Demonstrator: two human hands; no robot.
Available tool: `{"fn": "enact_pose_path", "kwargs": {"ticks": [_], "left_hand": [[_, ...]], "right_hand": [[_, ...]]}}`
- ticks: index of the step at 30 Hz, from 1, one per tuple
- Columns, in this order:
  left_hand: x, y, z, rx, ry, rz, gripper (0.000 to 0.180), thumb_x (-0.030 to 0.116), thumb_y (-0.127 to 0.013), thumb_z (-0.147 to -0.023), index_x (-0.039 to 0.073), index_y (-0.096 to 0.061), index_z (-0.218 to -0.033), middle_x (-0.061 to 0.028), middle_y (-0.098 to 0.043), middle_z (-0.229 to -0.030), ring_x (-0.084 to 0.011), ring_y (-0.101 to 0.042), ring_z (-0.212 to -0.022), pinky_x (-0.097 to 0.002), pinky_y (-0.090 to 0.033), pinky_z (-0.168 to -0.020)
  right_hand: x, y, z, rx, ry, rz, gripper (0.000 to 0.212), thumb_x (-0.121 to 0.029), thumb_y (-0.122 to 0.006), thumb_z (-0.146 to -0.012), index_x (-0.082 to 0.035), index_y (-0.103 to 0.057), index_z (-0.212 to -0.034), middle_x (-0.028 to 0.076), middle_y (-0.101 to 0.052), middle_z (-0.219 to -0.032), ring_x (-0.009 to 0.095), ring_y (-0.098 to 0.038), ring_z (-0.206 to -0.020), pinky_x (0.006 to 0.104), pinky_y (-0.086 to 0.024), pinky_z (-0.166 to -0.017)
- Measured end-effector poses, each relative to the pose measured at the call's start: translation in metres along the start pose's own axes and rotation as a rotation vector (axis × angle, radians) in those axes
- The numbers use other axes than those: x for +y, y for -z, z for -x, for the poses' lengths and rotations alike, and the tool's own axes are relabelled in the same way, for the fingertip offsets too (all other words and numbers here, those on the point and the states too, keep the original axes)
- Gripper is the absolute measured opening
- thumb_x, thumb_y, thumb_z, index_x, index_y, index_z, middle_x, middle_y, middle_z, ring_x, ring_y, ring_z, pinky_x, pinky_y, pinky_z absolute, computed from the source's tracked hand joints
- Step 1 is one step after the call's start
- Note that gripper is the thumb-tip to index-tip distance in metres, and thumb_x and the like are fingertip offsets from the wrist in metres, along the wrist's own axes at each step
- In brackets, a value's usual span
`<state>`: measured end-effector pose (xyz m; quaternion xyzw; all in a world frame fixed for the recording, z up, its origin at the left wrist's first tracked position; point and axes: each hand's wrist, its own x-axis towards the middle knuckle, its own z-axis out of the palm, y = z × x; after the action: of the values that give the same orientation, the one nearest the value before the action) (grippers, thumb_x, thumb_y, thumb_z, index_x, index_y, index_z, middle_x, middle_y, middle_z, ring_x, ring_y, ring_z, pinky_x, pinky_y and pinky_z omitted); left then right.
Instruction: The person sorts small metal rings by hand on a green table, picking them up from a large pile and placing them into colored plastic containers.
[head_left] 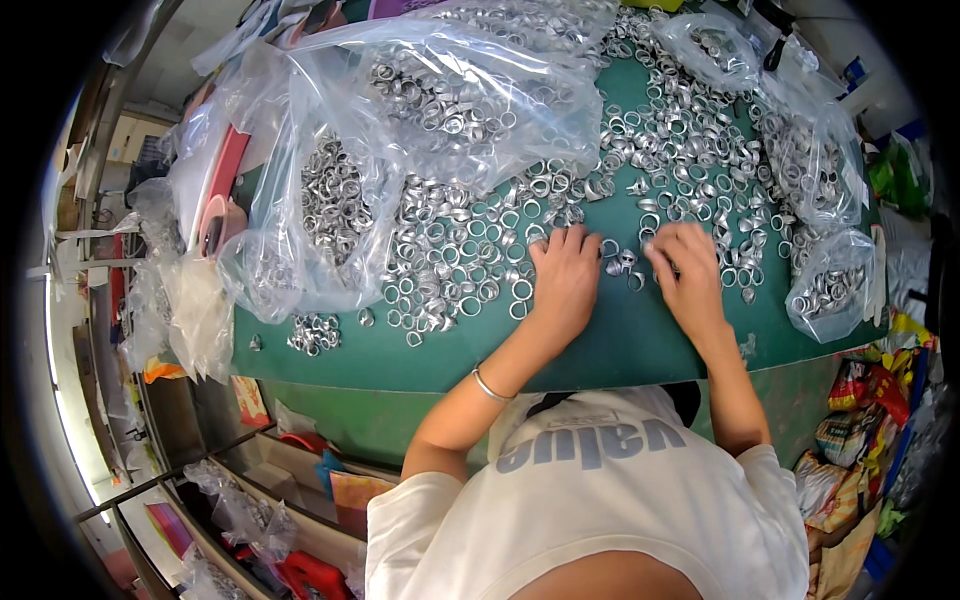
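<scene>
Silver metal rings point(465, 255) lie loose in great number on a green table point(620, 330). My left hand point(567, 270) is closed, its fingers bent down at the edge of the left spread of rings; what the fingertips hold is hidden. A metal bangle point(490, 385) circles that forearm. My right hand point(690, 268) is also closed, thumb and fingers curled in beside the right spread of rings point(700, 180); its grasp is partly hidden. Between both hands sits a small cluster of rings point(622, 262).
Large clear plastic bags of rings point(340, 200) cover the table's left and back. More bags point(832, 285) stand along the right edge. A small ring pile point(315, 334) lies front left. Drawers point(270, 470) are below left; colourful packets point(850, 430) are piled at right.
</scene>
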<state>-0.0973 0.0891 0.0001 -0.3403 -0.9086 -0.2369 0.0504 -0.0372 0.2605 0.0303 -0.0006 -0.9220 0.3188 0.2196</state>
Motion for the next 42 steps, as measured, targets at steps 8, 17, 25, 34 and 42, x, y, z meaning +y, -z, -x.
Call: {"fn": "enact_pose_path", "kwargs": {"ticks": [8, 17, 25, 34, 42], "left_hand": [[0.016, 0.020, 0.023, 0.073, -0.044, -0.038, 0.042, 0.007, -0.068, -0.073, 0.008, -0.056, -0.114, -0.0073, -0.054, -0.115, -0.0264, -0.049, -0.105, -0.0441, -0.034, -0.083], [0.018, -0.006, 0.014, 0.023, -0.109, 0.123, 0.031, 0.003, -0.063, -0.077, 0.006, -0.056, -0.108, -0.0064, -0.057, -0.104, -0.0249, -0.052, -0.095, -0.0412, -0.034, -0.078], [0.038, -0.002, 0.039, -0.021, -0.166, 0.235, 0.030, 0.007, -0.065, -0.078, 0.005, -0.057, -0.107, -0.0079, -0.056, -0.101, -0.0248, -0.052, -0.092, -0.0374, -0.038, -0.075], [0.035, 0.004, 0.053, -0.172, -0.198, 0.263, 0.030, 0.006, -0.065, -0.074, 0.003, -0.059, -0.103, -0.0113, -0.054, -0.108, -0.0289, -0.051, -0.100, -0.0377, -0.043, -0.081], [0.029, 0.021, 0.079, -0.213, -0.193, 0.331, 0.034, 0.003, -0.063, -0.074, 0.002, -0.060, -0.108, -0.0123, -0.054, -0.113, -0.0312, -0.050, -0.107, -0.0404, -0.045, -0.084]], "right_hand": [[-0.022, 0.005, 0.035, -0.303, 0.034, 0.023, 0.015, -0.011, -0.071, -0.073, -0.004, -0.063, -0.084, 0.006, -0.055, -0.093, 0.025, -0.050, -0.089, 0.0366, -0.038, -0.076], [-0.012, -0.012, 0.016, -0.017, 0.019, 0.111, 0.020, -0.009, -0.070, -0.076, -0.004, -0.063, -0.093, 0.007, -0.058, -0.093, 0.027, -0.052, -0.088, 0.0368, -0.038, -0.074], [0.007, -0.001, 0.012, 0.099, -0.031, 0.145, 0.011, -0.007, -0.071, -0.075, -0.003, -0.064, -0.083, 0.007, -0.060, -0.090, 0.026, -0.054, -0.083, 0.0360, -0.038, -0.072], [0.008, 0.010, 0.026, 0.061, -0.104, 0.157, 0.015, -0.005, -0.071, -0.075, -0.002, -0.062, -0.087, 0.008, -0.058, -0.095, 0.028, -0.053, -0.088, 0.0379, -0.042, -0.078], [-0.022, -0.019, 0.007, -0.101, 0.119, 0.090, 0.029, -0.008, -0.068, -0.075, -0.004, -0.062, -0.103, 0.008, -0.057, -0.105, 0.027, -0.052, -0.096, 0.0377, -0.040, -0.080]]}}
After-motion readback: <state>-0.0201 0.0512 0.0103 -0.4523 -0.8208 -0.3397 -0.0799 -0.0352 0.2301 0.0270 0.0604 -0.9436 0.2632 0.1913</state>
